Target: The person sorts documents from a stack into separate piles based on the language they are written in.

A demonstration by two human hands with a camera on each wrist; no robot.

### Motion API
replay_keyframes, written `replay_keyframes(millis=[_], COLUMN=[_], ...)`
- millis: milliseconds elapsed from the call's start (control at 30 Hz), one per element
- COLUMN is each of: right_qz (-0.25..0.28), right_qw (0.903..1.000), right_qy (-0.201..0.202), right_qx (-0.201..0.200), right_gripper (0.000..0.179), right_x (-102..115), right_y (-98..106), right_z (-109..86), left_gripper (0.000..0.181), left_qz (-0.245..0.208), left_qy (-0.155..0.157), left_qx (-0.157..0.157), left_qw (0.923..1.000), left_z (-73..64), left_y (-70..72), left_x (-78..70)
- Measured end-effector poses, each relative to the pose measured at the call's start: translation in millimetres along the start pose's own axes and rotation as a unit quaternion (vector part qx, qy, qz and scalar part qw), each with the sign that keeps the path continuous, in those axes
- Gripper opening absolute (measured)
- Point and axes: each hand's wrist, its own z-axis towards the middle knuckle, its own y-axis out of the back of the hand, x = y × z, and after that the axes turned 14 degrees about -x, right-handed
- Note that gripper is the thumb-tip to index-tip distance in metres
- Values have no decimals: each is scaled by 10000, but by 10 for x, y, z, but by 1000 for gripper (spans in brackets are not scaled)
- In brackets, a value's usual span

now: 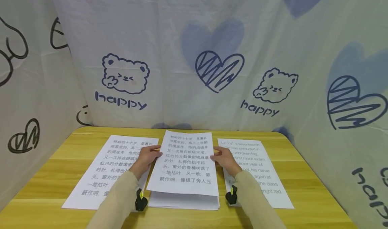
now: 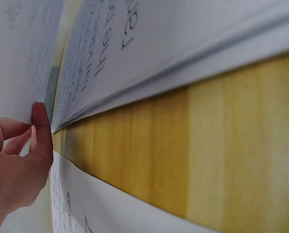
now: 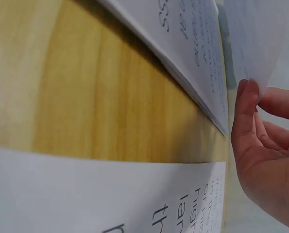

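A sheet of paper (image 1: 185, 165) printed with Chinese text is raised above the middle stack of paper (image 1: 183, 201). My left hand (image 1: 147, 159) pinches its left edge between thumb and fingers, and my right hand (image 1: 225, 159) pinches the right edge. In the left wrist view, the left hand (image 2: 18, 160) grips the lifted sheet (image 2: 18, 58), apart from the stack (image 2: 149, 43) below. The right wrist view has the right hand (image 3: 265, 141) holding the same sheet (image 3: 256, 39). English print shows on the stack's top page.
Left of the stack lies a page with Chinese text (image 1: 91, 175); to the right, a page with English text (image 1: 257, 161). All rest on a yellow wood-grain table (image 1: 303, 188). A printed white curtain (image 1: 169, 87) hangs behind and at both sides.
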Motion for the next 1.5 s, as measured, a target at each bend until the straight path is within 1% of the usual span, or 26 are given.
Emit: replay_keyframes(millis=[167, 267, 400, 533, 633, 733, 833, 933, 1000, 1067, 1133, 1200, 1267, 1367, 1500], right_qz=[247, 391, 569, 717, 908, 1013, 994, 893, 839, 816, 847, 1005, 1164, 1340, 1263], right_qw=[9996, 9991, 9981, 9973, 9958, 9948, 9949, 9958, 9963, 9965, 9962, 9947, 9930, 9909, 9920], right_qy=[-107, -96, -79, -1, 19, -10, -23, -25, -32, -61, -97, -87, -69, -18, -4], right_qx=[-89, -154, -218, -168, -88, -90, -145, -193, -193, -190, -187, -174, -178, -148, -26], right_gripper=[55, 60, 60, 54, 52, 52, 52, 52, 51, 52, 52, 53, 53, 53, 54], right_x=[12, 7, 9, 29, 66, 130, 221, 340, 429, 514, 587, 639, 678, 719, 755], right_y=[7, 0, -24, -34, -48, -91, -164, -250, -310, -372, -434, -497, -561, -666, -822], right_z=[33, 53, 64, 52, 30, 17, 28, 49, 61, 64, 61, 56, 49, 33, 1], left_gripper=[44, 43, 43, 44, 44, 45, 46, 46, 46, 45, 44, 43, 43, 43, 43], left_qz=[-344, -439, -462, -479, -500, -476, -402, -288, -153, 11, 184, 302, 368, 491, 579], left_qy=[277, 320, 300, 279, 276, 297, 295, 214, 98, -64, -223, -399, -490, -500, -359], left_qx=[-11, -10, -2, -14, -72, -178, -280, -340, -354, -398, -494, -597, -693, -793, -865], left_qw=[9990, 9985, 9985, 9985, 9983, 9983, 9984, 9988, 9992, 9992, 9984, 9970, 9957, 9944, 9939], left_z=[14, 9, 4, 14, 23, 35, 51, 90, 130, 180, 228, 268, 299, 317, 330], left_y=[31, 56, 95, 137, 181, 240, 311, 393, 460, 533, 609, 684, 753, 854, 991], left_x=[-6, -14, -25, -46, -64, -78, -87, -92, -114, -166, -247, -342, -421, -482, -435])
